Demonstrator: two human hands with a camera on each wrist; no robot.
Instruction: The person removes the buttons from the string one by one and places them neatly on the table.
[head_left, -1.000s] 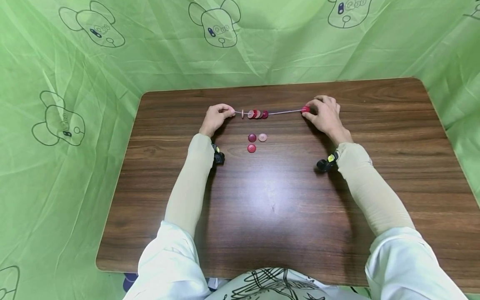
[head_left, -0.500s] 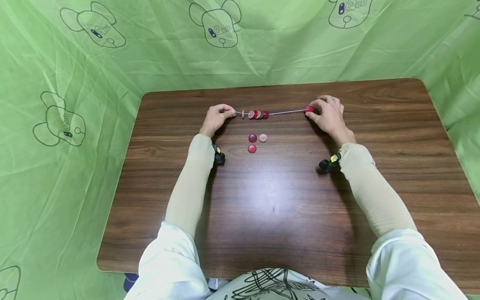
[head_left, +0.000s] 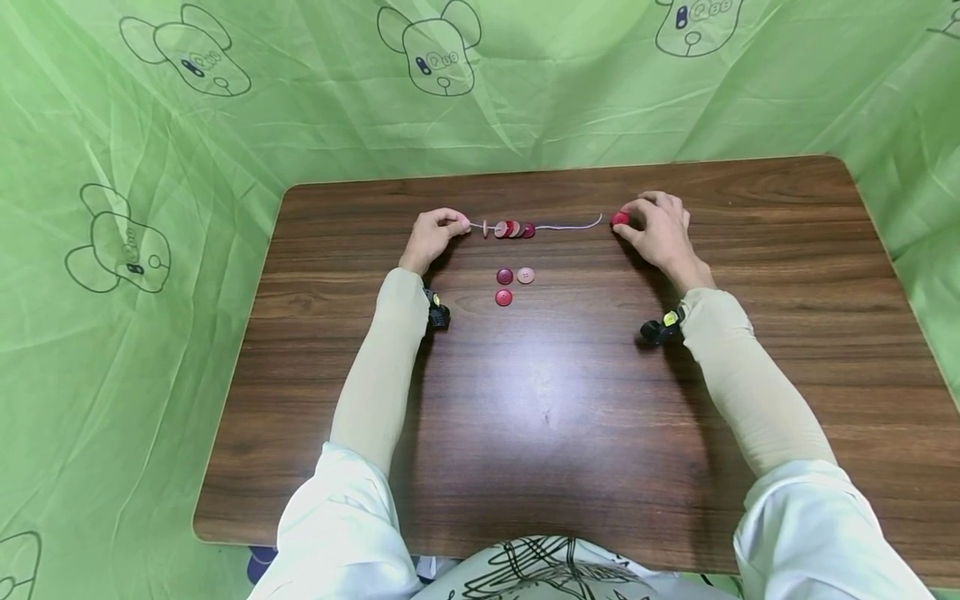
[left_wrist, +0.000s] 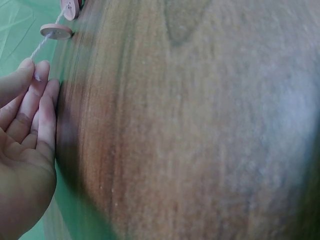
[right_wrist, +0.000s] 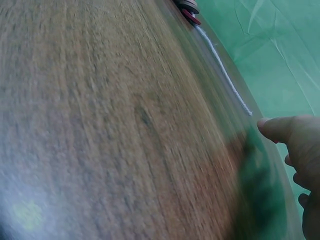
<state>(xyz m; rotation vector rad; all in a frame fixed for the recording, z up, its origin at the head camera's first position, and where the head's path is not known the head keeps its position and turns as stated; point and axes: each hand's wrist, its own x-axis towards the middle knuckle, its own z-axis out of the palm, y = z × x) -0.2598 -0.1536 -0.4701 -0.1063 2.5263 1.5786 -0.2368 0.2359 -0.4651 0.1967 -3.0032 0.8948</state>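
The left hand [head_left: 431, 236] is pinching one end of a white string [head_left: 570, 225] that is lying across the far side of the table [head_left: 540, 400], its grip clenched on it. Several strung buttons [head_left: 512, 228] are sitting near that hand. The right hand [head_left: 658, 230] is grasping a red button [head_left: 619, 219], just beside the string's free end. Three loose buttons [head_left: 513, 284] are lying nearer the person.
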